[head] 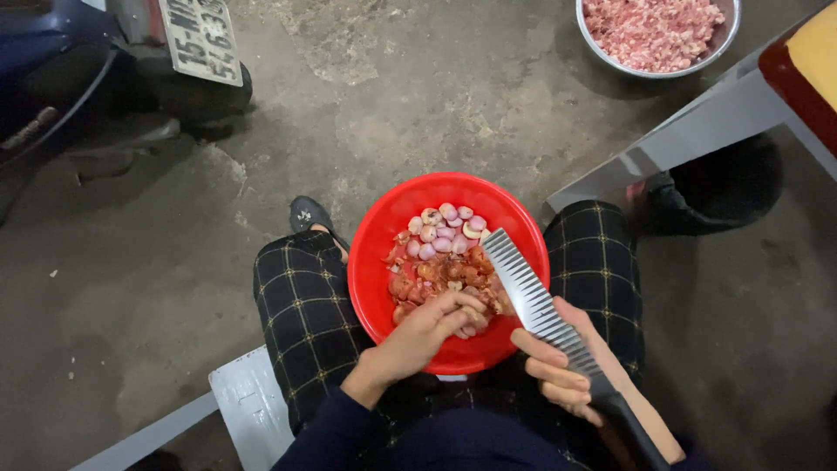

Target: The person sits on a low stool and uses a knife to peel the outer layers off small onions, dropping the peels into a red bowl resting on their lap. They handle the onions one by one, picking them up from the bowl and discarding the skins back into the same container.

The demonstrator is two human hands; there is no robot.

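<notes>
A red plastic bowl (384,262) rests between my knees. Peeled pale-purple shallots (443,231) lie at its far side, and reddish skins and unpeeled shallots (432,279) fill the near side. My left hand (423,336) reaches into the near part of the bowl, with its fingers closed on a small shallot. My right hand (567,366) grips the black handle of a wavy crinkle-cut knife (532,296), whose blade points up over the bowl's right rim.
A steel bowl of chopped pink meat (654,30) stands on the concrete floor at top right. A grey bench edge (680,139) and a dark shoe (697,196) are to the right. A parked motorbike (105,61) is at top left.
</notes>
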